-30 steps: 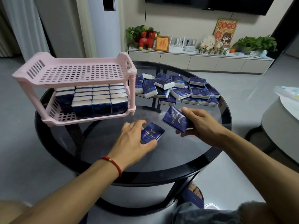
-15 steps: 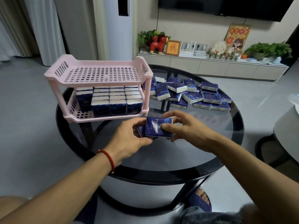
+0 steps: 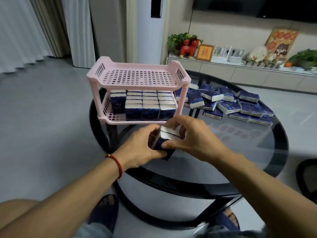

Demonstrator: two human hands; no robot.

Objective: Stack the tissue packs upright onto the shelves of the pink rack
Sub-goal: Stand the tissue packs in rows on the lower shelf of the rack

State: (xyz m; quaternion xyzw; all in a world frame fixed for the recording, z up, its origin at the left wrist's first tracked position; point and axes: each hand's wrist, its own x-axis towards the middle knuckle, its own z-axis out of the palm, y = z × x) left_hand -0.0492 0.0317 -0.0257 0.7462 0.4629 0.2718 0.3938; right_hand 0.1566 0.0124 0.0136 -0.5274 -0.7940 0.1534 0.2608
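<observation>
A pink two-tier rack (image 3: 139, 79) stands on the round glass table (image 3: 257, 152). Its lower shelf holds several dark blue tissue packs (image 3: 149, 105) standing upright in rows; its top shelf is bare. Just in front of the rack, my left hand (image 3: 139, 150) and my right hand (image 3: 190, 140) together grip two tissue packs (image 3: 169, 135) pressed side by side, white ends up. A loose pile of blue tissue packs (image 3: 229, 103) lies on the table to the right of the rack.
A low white cabinet (image 3: 240, 73) with plants, a red toy horse and a frame runs along the far wall. A dark chair edge (image 3: 307, 176) sits at right. My slippered feet show under the table.
Both hands brought their separate packs together, turned them upright with white ends up, and moved them closer to the rack's front. The view shifted, so the rack now sits more central.
</observation>
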